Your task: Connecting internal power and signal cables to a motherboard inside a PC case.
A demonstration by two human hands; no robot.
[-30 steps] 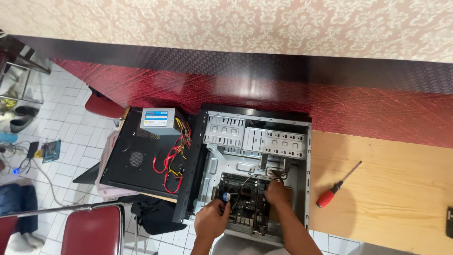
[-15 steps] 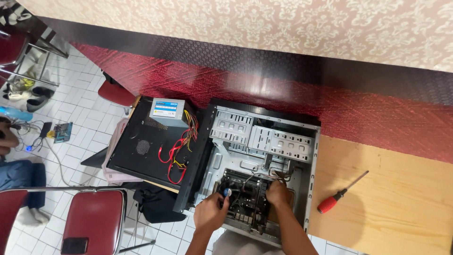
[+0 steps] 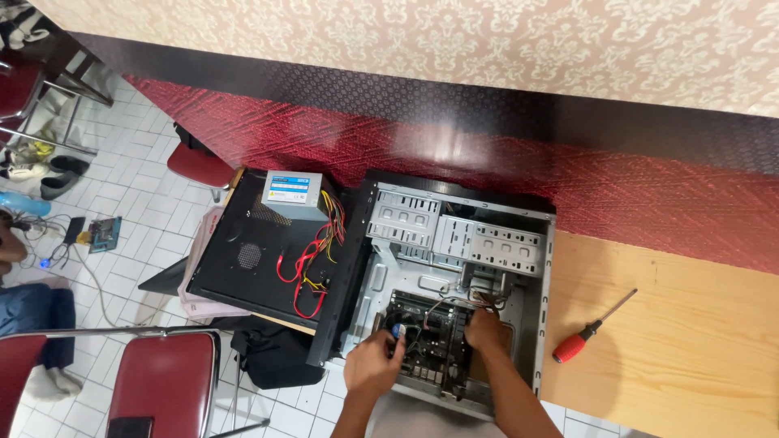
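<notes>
Black steel desktop computer case [image 3: 454,276], lying open on its side at the edge of a pale wooden tabletop [image 3: 690,341], with grey drive bays toward the wall. Both hands reach into its lower half, over the dark green motherboard [image 3: 430,345]. The left hand [image 3: 372,365] has its fingers curled around a small blue-topped part [image 3: 398,330] on the board; whether it is gripped tight cannot be told. The right hand [image 3: 485,331] rests on the board beside a bundle of thin wires [image 3: 466,302], fingers bent, with nothing visibly held. Left of the case, a grey boxy power supply [image 3: 292,195] with red and yellow cables sits on the detached black side panel [image 3: 251,268]. A red-handled screwdriver [image 3: 591,328] lies on the tabletop, well apart to the right.
</notes>
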